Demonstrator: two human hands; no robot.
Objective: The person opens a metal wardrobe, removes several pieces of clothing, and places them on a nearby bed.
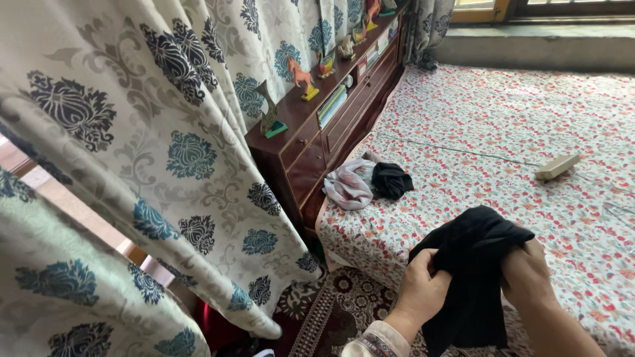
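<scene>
While both hands clutch it, the black cloth (473, 277) hangs over the bed (529, 132) edge, left hand (423, 287) and right hand (526, 274) closed on its folds; at ten o'clock lie crumpled clothes (367, 182), at one o'clock a beige box (557, 166).

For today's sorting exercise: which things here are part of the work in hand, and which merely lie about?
In hand: black cloth, gripped by left hand and right hand.

Lying about: black garment, pale cloth, beige block, orange horse figure, curtain.
</scene>
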